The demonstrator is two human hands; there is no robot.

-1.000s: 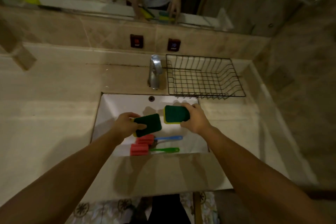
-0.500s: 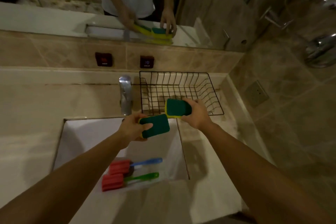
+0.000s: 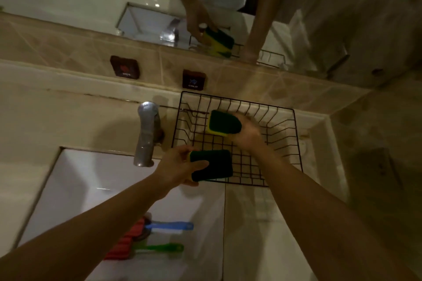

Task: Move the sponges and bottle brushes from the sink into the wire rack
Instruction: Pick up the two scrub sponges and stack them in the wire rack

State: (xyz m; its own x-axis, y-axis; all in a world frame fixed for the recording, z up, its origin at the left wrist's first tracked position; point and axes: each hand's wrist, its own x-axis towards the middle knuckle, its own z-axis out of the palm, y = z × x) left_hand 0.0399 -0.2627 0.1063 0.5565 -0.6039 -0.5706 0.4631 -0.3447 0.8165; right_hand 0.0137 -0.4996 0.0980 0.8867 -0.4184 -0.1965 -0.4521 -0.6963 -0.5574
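My right hand (image 3: 247, 133) grips a green and yellow sponge (image 3: 223, 123) inside the black wire rack (image 3: 294, 134), low over its floor. My left hand (image 3: 180, 166) holds a second green sponge (image 3: 212, 165) over the rack's front left edge. Two bottle brushes lie in the white sink (image 3: 75, 185): one with a blue handle (image 3: 170, 226) and one with a green handle (image 3: 161, 247). Their red foam heads (image 3: 123, 244) are partly hidden by my left forearm.
A chrome faucet (image 3: 147, 132) stands just left of the rack. Hot and cold buttons (image 3: 193, 79) sit on the tiled ledge behind. A mirror above reflects a person's hands and a sponge. A tiled wall closes the right side.
Both hands carried their sponges up from the sink to the rack. The right hand has gone down inside it; the left has reached its front edge. The brushes stayed put.
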